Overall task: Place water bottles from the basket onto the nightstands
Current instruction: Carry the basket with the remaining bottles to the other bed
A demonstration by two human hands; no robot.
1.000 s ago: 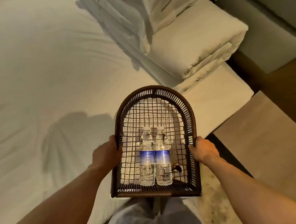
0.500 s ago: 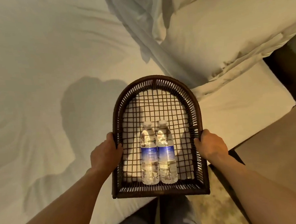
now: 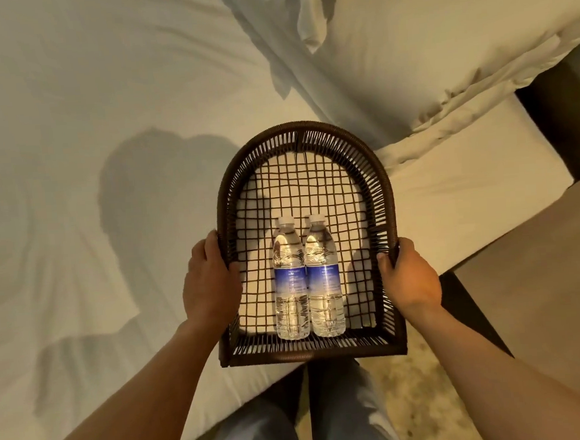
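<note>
Fingers (image 3: 387, 259) of both hands are clamping the basket (image 3: 377, 186) rim; two bottles (image 3: 290, 278) are lying between, long axes toward twelve o'clock, the right hand (image 3: 411, 280) looking nearer.

Print shows in only one place — the blue labels wrapped round the two water bottles lying side by side in the basket (image 3: 388, 192). The left bottle (image 3: 290, 281) carries a few lines of small white lettering near the top of its label, and the right bottle (image 3: 324, 279), touching it at three o'clock, carries the same. The lettering is too small and blurred to read — no brand, word or number can be made out.
</note>
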